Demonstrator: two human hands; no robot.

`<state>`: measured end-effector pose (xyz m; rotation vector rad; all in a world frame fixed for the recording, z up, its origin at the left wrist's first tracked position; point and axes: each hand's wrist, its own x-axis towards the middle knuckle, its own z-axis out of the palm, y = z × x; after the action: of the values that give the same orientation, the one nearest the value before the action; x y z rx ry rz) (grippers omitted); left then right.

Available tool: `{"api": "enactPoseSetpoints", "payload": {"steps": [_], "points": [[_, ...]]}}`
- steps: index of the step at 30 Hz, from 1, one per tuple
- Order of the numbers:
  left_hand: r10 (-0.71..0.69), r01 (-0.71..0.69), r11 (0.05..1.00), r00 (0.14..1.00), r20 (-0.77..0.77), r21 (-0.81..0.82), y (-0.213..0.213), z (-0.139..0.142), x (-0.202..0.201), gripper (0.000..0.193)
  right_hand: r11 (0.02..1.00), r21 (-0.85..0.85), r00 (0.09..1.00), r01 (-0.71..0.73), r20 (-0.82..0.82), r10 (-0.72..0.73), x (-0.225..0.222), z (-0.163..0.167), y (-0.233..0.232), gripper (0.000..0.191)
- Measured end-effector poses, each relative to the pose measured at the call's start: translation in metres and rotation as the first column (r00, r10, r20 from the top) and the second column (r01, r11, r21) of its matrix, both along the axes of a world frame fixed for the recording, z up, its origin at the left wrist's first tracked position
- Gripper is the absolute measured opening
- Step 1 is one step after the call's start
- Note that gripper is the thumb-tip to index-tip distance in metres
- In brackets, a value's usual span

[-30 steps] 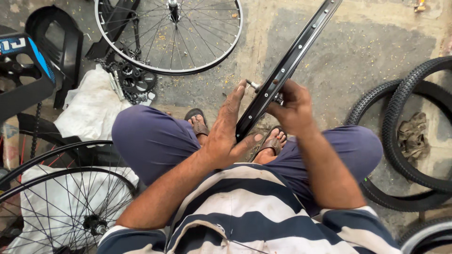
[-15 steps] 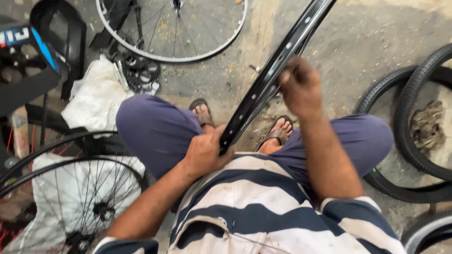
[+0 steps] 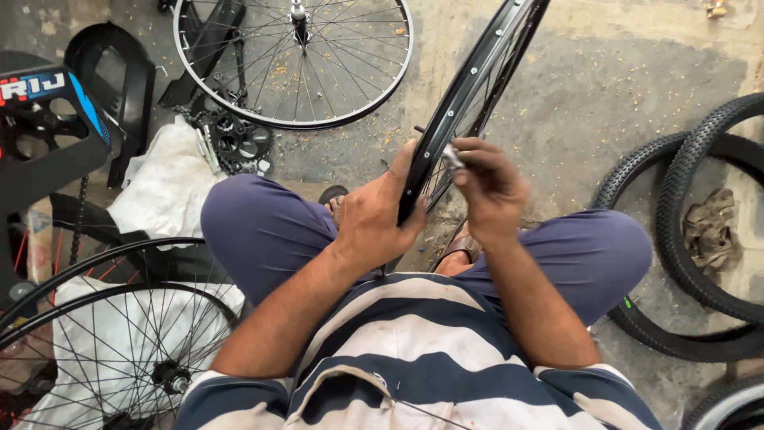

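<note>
Your left hand (image 3: pixel 374 219) is clamped around the black wheel rim (image 3: pixel 469 95) standing tilted between your knees, your right hand (image 3: pixel 489 187) pinches a small silver part (image 3: pixel 452 157) against it, and loosening that pinch likely drops it onto the gritty floor (image 3: pixel 621 103).

Spoked wheel (image 3: pixel 294 60), blk tyres (image 3: pixel 684 239), white bag (image 3: pixel 171 187), sprockets (image 3: pixel 235 139)

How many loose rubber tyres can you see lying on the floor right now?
3, perhaps more out of frame. Two knobbly tyres overlap at the right edge, an outer one and an inner one. Part of a third shows in the bottom right corner.
</note>
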<state>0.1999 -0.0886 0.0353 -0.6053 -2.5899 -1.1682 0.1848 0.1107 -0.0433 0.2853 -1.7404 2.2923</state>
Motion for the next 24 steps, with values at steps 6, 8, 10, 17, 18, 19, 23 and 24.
{"api": "enactPoseSetpoints", "payload": {"steps": [6, 8, 10, 17, 18, 19, 23, 24], "points": [[0.002, -0.002, 1.000, 1.000, 0.024, 0.008, -0.001, -0.001, -0.007, 0.083, 0.997, 0.078, 0.996, -0.002, -0.092, 0.009, -0.014, -0.003, -0.015, 0.024], [-0.005, 0.005, 1.000, 1.000, 0.030, 0.015, -0.003, 0.003, -0.012, 0.083, 1.000, -0.002, 0.997, 0.001, -0.073, -0.001, -0.015, 0.006, -0.015, 0.024], [-0.032, 0.030, 0.999, 0.997, 0.068, 0.024, -0.004, 0.006, -0.016, 0.084, 0.997, 0.071, 0.993, -0.001, -0.116, 0.009, -0.011, 0.014, -0.014, 0.025], [-0.080, 0.084, 0.987, 0.996, -0.031, 0.140, -0.003, -0.003, -0.014, 0.091, 0.892, 0.442, 0.962, -0.100, -0.188, 0.201, -0.014, 0.006, -0.002, 0.024], [-0.100, 0.100, 0.979, 0.995, -0.007, 0.176, -0.003, -0.006, -0.017, 0.091, 0.900, 0.394, 0.955, -0.189, -0.140, 0.261, -0.021, 0.003, 0.000, 0.023], [-0.122, 0.116, 0.970, 0.992, 0.015, 0.213, -0.003, -0.008, -0.020, 0.091, 0.891, 0.386, 0.961, -0.238, -0.042, 0.275, -0.028, 0.002, 0.002, 0.017], [-0.169, 0.161, 0.963, 0.985, 0.018, 0.218, -0.001, -0.013, -0.023, 0.095, 0.849, 0.241, 0.882, -0.470, 0.168, 0.440, -0.051, 0.006, 0.009, 0.015], [-0.174, 0.160, 0.962, 0.984, 0.042, 0.223, -0.003, -0.013, -0.021, 0.098, 0.825, 0.178, 0.843, -0.537, 0.168, 0.512, -0.052, 0.010, 0.010, 0.017]]}}
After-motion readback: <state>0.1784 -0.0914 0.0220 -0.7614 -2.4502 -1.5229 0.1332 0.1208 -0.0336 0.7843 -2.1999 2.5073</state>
